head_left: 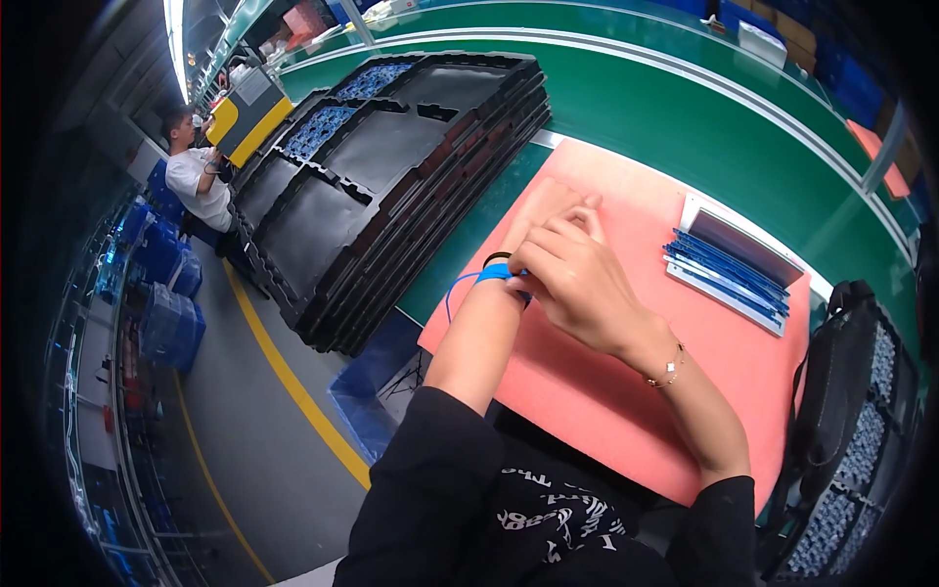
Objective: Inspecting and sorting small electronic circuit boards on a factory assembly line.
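My left hand [545,203] is over the pink mat [626,411], its fingers mostly hidden behind my right hand. Around the left wrist sits a blue wrist strap [494,272] beside a dark band [497,257]. A thin blue cord loops out from the strap on its left. Crossing over from the right, my right hand [579,281] has its thumb and a finger pinched on the strap. Its other fingers are bent above the left hand. A thin bracelet [671,368] hangs on the right wrist.
Stacked black trays [391,147] stand at the left, some compartments holding blue parts. A metal holder [753,249] with several thin blue strips [729,274] lies on the mat's right. A black bag [831,391] is at the far right. A co-worker [196,176] stands beyond the trays.
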{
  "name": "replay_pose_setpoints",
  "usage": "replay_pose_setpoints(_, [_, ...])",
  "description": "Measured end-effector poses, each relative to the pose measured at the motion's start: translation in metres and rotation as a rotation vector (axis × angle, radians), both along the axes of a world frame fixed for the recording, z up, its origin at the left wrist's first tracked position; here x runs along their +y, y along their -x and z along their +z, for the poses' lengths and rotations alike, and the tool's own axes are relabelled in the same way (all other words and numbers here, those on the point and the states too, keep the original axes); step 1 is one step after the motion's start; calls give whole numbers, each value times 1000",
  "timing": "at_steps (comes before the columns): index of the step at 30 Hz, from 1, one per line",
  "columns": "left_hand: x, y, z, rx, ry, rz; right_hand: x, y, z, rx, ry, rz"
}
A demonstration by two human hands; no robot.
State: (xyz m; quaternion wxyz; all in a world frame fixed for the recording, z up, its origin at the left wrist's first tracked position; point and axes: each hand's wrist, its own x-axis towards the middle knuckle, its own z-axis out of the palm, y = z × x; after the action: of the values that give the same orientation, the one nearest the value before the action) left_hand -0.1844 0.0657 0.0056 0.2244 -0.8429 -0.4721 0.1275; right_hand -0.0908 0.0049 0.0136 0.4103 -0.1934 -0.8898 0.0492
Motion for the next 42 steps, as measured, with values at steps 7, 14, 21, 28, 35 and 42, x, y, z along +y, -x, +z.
replay_pose_setpoints(7, [69, 21, -66, -1228, 26, 181, 7, -1, -7, -36, -128, 28])
replay_pose_setpoints(14, [80, -13, -70, -1292, 107, 151, 10, 1, -13, 12, -89, 53])
replay_pose_setpoints(21, [34, -23, -27, -648, -89, -11, 35, -22, -9, 121, 202, -5])
replay_pose_setpoints(28, [42, -33, -39, -369, 48, -23, 31, -28, -7, -73, 487, -20])
replay_pose_setpoints(35, [57, -26, -48, -318, -60, 47, 25, -29, -13, -114, 440, -247])
replay_pose_setpoints(42, [89, 3, -49, -1235, 375, 311, 32, -19, -11, 54, 127, -343])
